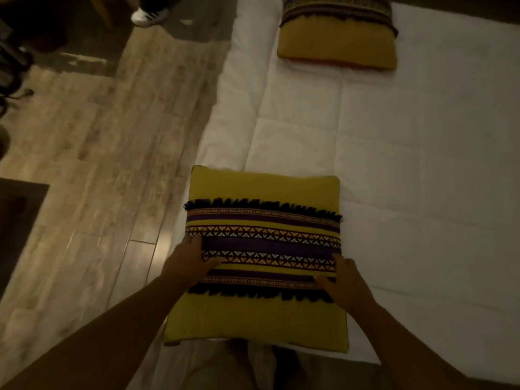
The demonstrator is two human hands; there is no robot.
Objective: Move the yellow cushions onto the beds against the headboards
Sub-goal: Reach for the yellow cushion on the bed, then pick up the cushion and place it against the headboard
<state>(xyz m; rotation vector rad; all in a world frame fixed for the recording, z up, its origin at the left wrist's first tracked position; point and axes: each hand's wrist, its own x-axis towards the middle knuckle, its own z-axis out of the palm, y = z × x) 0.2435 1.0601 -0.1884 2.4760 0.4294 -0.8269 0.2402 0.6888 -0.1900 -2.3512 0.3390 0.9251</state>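
A yellow cushion (261,190) with a purple patterned band and black fringe is held flat over the near left corner of the white bed (422,164). My left hand (188,257) grips its left edge and my right hand (344,280) grips its right edge, thumbs on top. A second yellow cushion (337,43) of the same kind lies on the bed at the far end, partly cut off by the top of the frame. No headboard is in view.
Wooden floor (98,164) runs along the left of the bed. Another person's white shoe (149,15) stands at the top left. A dark piece of furniture (17,226) juts in at the left edge, with dark objects above it.
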